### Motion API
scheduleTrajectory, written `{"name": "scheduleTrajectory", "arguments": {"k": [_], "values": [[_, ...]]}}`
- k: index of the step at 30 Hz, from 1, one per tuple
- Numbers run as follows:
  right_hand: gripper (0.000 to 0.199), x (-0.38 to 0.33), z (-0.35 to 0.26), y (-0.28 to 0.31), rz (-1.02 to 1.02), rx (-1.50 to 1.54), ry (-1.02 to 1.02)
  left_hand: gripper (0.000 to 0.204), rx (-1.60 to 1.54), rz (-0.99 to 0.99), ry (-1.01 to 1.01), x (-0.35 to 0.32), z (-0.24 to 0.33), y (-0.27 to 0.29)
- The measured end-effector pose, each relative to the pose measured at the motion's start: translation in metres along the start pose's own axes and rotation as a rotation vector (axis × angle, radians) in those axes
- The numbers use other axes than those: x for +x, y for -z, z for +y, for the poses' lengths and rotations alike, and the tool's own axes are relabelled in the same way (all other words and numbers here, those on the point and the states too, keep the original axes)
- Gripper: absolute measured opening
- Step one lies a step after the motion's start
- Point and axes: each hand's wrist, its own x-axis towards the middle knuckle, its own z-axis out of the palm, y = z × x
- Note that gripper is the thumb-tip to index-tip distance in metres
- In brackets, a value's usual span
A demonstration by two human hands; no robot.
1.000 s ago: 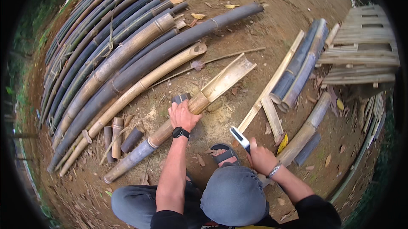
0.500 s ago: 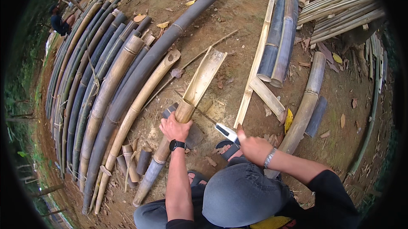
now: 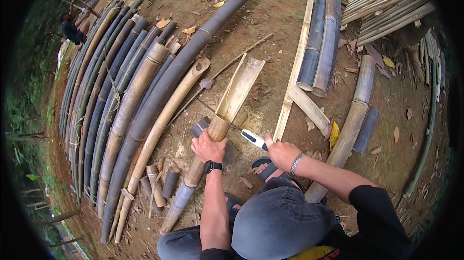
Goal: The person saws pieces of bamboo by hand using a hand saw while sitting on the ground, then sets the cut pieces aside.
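Note:
A bamboo pole [image 3: 195, 170] slants up from beside my left leg, its far part cut away to an open half-round trough [image 3: 240, 86]. My left hand [image 3: 209, 148] is closed round the pole, just below where the trough begins. A hand saw with a white and black handle [image 3: 253, 139] is gripped in my right hand [image 3: 284, 155]. Its thin blade lies across the pole at the trough's lower end, and a bit of blade shows on the far side. Under the pole, a short dark bamboo piece [image 3: 200, 126] lies crosswise, partly hidden by my left hand.
Many long bamboo poles [image 3: 126, 100] lie side by side at left, with short offcuts [image 3: 170, 182] near them. At right lie dark poles [image 3: 311, 57], a split strip [image 3: 295, 67] and a thick curved pole [image 3: 350, 120]. Thin poles [image 3: 386, 4] are stacked far right. A person [image 3: 72, 30] sits far left.
My right hand has pushed the saw leftward and away from me, bringing its handle closer to the pole. My left hand keeps its hold. The whole view has shifted slightly.

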Motion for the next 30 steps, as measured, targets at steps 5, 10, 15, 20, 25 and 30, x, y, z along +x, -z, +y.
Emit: {"name": "scheduleTrajectory", "arguments": {"k": [5, 10, 15, 20, 25, 30], "values": [[0.036, -0.067, 0.016, -0.023, -0.048, 0.023, -0.075, 0.075, 0.015, -0.008, 0.012, 0.024, -0.013, 0.012], [0.044, 0.03, 0.02, -0.038, 0.104, 0.014, 0.031, 0.073, -0.032, -0.148, -0.009, 0.02, -0.004, 0.02], [0.039, -0.03, 0.01, -0.026, 0.016, 0.066, -0.079, 0.072, -0.032, -0.153, 0.022, 0.025, -0.011, 0.026], [0.039, 0.003, 0.014, -0.037, 0.043, 0.007, -0.056, 0.067, -0.063, -0.157, 0.0, 0.023, -0.016, 0.017], [0.044, -0.04, 0.018, -0.03, 0.001, 0.017, -0.104, 0.066, -0.075, -0.138, 0.034, 0.019, -0.016, 0.02], [0.042, -0.004, 0.017, -0.05, 0.057, 0.017, -0.024, 0.063, -0.081, -0.163, 0.019, 0.029, -0.028, 0.026]]}}
